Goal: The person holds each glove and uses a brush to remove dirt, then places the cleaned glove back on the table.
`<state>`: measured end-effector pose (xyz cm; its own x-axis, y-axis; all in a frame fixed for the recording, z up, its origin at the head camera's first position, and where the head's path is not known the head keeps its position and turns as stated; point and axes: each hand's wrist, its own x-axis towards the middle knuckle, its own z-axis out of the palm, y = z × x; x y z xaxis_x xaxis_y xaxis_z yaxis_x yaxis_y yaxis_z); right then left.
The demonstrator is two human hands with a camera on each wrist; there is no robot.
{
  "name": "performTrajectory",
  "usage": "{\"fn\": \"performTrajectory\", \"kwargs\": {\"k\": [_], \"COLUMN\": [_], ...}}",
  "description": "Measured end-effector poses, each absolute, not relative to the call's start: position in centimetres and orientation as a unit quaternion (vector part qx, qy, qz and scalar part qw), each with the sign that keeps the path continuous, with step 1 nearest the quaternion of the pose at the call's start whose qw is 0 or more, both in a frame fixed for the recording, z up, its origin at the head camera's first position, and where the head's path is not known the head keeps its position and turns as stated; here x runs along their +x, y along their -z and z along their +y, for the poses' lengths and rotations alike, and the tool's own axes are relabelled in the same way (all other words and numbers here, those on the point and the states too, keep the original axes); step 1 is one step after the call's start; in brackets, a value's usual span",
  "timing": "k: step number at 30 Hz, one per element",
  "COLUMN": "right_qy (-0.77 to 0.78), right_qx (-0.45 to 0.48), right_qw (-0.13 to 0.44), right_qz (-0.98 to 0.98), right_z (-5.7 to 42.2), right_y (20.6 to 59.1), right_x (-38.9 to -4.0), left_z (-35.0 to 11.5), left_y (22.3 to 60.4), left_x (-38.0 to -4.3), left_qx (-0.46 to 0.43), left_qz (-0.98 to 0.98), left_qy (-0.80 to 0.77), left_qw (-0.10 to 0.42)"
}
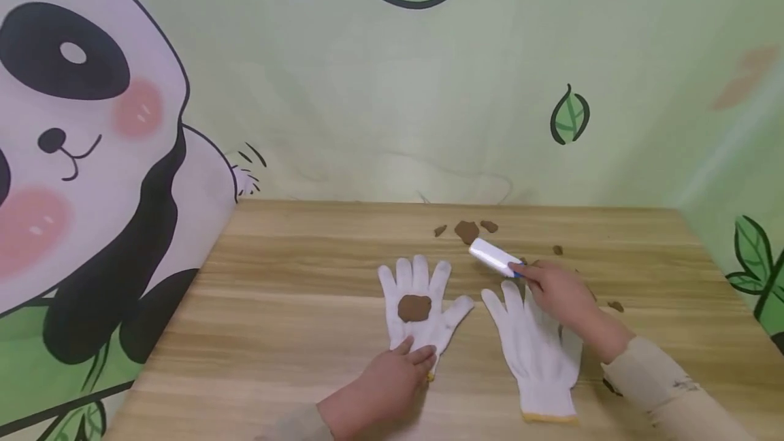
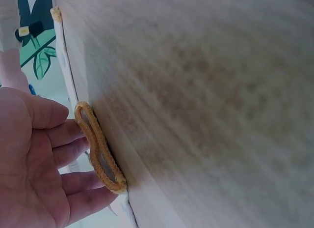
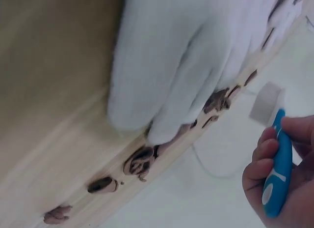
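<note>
A white knit glove point(image 1: 418, 282) lies flat on the table, fingers pointing away, with a brown mud-like patch point(image 1: 414, 308) on it. My left hand point(image 1: 397, 376) rests on its lower part, fingers fairly straight; in the left wrist view the fingers point(image 2: 88, 196) reach past the yellow-edged cuff point(image 2: 100, 152). My right hand point(image 1: 560, 295) grips the blue handle point(image 3: 280, 174) of a brush with a white head point(image 1: 492, 257). The brush is over the table, beyond a second white glove point(image 1: 539, 352), which my right hand partly covers.
Brown clumps lie about: a larger one point(image 1: 467, 231) near the back edge, a small one point(image 1: 557, 250) at the right and another point(image 1: 615, 306) beyond my right wrist. The wooden table point(image 1: 275, 305) meets a green wall point(image 1: 318, 87) painted with a panda and leaves.
</note>
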<state>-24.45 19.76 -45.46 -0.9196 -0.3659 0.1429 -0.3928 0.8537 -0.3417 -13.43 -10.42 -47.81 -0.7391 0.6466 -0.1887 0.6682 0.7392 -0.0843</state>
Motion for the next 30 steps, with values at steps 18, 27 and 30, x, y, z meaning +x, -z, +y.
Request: {"fn": "performTrajectory", "kwargs": {"k": [18, 27, 30], "right_qy": [-0.175, -0.08, -0.1], "right_qx": [0.368, 0.284, 0.252], "right_qw": [0.023, 0.076, 0.089], "right_qz": [-0.913, -0.953, -0.958], "right_z": [12.9, 13.1, 13.3], "right_y": [45.9, 47.2, 46.9], "right_x": [-20.9, -22.6, -22.5], "left_z": [-10.2, -10.5, -10.4], "left_y": [48.0, 47.6, 47.7], "left_x": [-13.3, -13.7, -13.6], "left_qx": [0.277, 0.289, 0.294], "left_qz": [0.957, 0.952, 0.951], "left_qy": [-0.01, -0.003, 0.001], "left_qw": [0.084, 0.099, 0.094]}}
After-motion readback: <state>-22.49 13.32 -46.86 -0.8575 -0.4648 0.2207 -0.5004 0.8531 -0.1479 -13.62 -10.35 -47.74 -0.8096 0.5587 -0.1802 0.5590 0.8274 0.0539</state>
